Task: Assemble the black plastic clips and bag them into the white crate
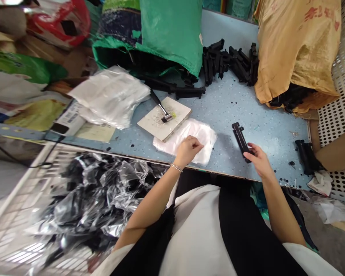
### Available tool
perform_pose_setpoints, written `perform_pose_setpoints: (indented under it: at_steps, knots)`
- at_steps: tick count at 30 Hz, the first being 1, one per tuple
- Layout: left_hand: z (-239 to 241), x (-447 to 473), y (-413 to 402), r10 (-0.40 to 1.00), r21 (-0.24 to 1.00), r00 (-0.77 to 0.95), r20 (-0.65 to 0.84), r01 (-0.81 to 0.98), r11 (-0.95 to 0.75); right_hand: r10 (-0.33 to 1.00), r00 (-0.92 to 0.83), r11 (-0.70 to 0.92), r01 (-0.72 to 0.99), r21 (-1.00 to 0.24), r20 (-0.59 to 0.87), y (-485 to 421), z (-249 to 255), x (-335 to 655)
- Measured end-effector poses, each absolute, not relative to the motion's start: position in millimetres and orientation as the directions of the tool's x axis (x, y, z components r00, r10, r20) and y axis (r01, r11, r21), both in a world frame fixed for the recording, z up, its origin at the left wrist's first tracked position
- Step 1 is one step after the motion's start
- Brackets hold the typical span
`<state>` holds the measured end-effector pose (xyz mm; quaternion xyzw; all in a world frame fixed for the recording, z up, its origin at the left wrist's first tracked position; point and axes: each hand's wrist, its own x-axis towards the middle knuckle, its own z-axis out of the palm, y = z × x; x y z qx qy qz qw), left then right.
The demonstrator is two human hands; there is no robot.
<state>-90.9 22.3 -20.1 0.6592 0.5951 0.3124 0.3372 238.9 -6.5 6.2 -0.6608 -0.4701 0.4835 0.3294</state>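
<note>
My right hand (258,159) grips the near end of a long black plastic part (239,137), its far end tilted up and to the left above the tabletop. My left hand (189,149) is over a stack of clear plastic bags (204,137) at the table's front edge. Its fingers are pinched together; whether they hold a bag's edge is hidden. Partly on that stack lies a pale square board (152,123), dusted with dark specks. A small black-handled hammer-like tool (162,108) rests across the board.
Another pile of clear bags (112,96) lies left. Black parts (215,63) are heaped at the back, between a green sack (172,34) and a tan sack (299,50). A white crate (20,195) holds bagged black parts (103,191). A perforated panel (343,96) borders the right.
</note>
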Motion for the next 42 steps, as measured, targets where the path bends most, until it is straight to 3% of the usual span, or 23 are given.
perform_pose_setpoints:
  at_steps: [1,3,6,10,13,17,20,25,27,29,33,35,37,40,42]
  knots:
    - [-19.8,-90.5,22.6,0.996,0.828,0.085,-0.001,0.559,-0.047,0.908,-0.047,-0.408,0.112,-0.906,-0.415,-13.8,10.0,229.8]
    - [-19.9,-87.7,22.3,0.998,0.831,0.064,0.000,0.555,-0.036,0.797,-0.350,-0.572,-0.174,-0.802,-0.493,-30.2,13.1,208.6]
    - [-20.6,-86.0,19.2,0.999,0.823,0.029,0.028,0.566,-0.039,0.588,-0.601,-0.796,-0.310,-0.520,-0.542,-49.1,4.5,180.2]
    - [-17.1,-94.4,9.0,0.988,0.766,0.058,0.142,0.626,-0.147,0.466,-0.631,-0.880,-0.402,-0.252,-0.620,-52.3,-15.7,164.9]
    - [-13.8,-99.1,1.6,0.929,0.579,0.248,0.274,0.729,-0.365,0.448,-0.664,-0.877,-0.457,-0.150,-0.599,-45.5,-20.1,162.6]
    - [-13.7,-94.0,-4.5,0.896,0.460,0.304,0.324,0.777,-0.430,0.459,-0.697,-0.863,-0.497,-0.090,-0.551,-31.1,-13.7,152.5]
    - [-9.7,-85.4,-13.5,0.822,0.480,0.377,0.426,0.676,-0.559,0.512,-0.687,-0.847,-0.504,-0.169,-0.517,-18.2,-11.4,138.1]
    - [6.1,-79.2,-32.9,0.694,0.566,0.519,0.499,0.412,-0.714,0.774,-0.384,-0.618,-0.283,-0.733,-0.504,-11.2,-16.3,109.5]
    - [7.4,-82.1,-34.9,0.706,0.583,0.542,0.456,0.417,-0.697,0.862,-0.295,-0.462,-0.124,-0.878,-0.412,-16.9,-15.1,101.8]
    - [5.0,-87.0,-34.0,0.733,0.569,0.553,0.397,0.478,-0.669,0.887,-0.352,-0.324,-0.017,-0.946,-0.298,-23.9,-10.3,99.4]
    - [10.8,-102.8,-38.9,0.836,0.581,0.422,0.352,0.601,-0.548,0.791,-0.581,-0.147,0.124,-0.981,-0.192,-21.8,-0.2,106.0]
    - [30.6,-116.3,-51.6,0.874,0.637,0.339,0.348,0.599,-0.485,0.851,-0.513,0.049,0.287,-0.957,-0.110,-8.9,-1.8,107.5]
    - [59.7,-134.5,-72.0,0.899,0.693,0.313,0.306,0.574,-0.436,0.898,-0.439,0.256,0.507,-0.823,0.009,7.8,-9.1,104.4]
    - [95.0,-166.9,-108.4,0.893,0.786,0.437,0.106,0.513,-0.344,0.882,-0.468,0.398,0.681,-0.614,0.053,28.8,-23.5,94.5]
    - [94.5,-189.7,-128.9,0.841,0.835,0.536,-0.077,0.496,-0.239,0.870,-0.486,0.427,0.661,-0.617,0.080,37.1,-29.2,88.6]
